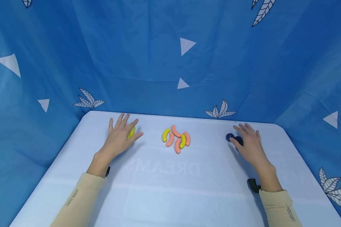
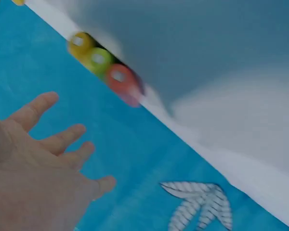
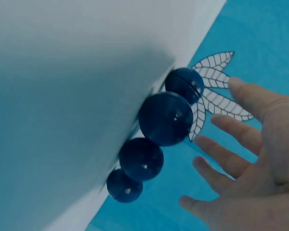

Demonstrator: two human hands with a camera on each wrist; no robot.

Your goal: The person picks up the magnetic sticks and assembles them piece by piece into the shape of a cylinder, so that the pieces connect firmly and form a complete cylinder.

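My left hand (image 1: 118, 135) hovers with fingers spread over the left back of the white table. Partly hidden behind it is a yellow curved piece (image 1: 132, 132). In the left wrist view, blurred, a yellow piece (image 2: 80, 44), a yellow-green piece (image 2: 100, 58) and an orange-red piece (image 2: 121, 79) sit in a row beyond the fingers (image 2: 67, 139). Over the right back, my right hand (image 1: 250, 145) has its fingers apart, near glossy dark blue balls (image 1: 230, 137). Several such balls (image 3: 165, 119) of differing size line up before that palm in the right wrist view. Neither hand holds anything.
Midway between the hands lies a loose cluster of pink curved pieces (image 1: 177, 146) and two yellow ones (image 1: 166, 135). Blue patterned cloth (image 1: 147, 63) hangs behind and beside the white table (image 1: 170, 195). A black wrist device (image 1: 253, 185) shows under the right wrist.
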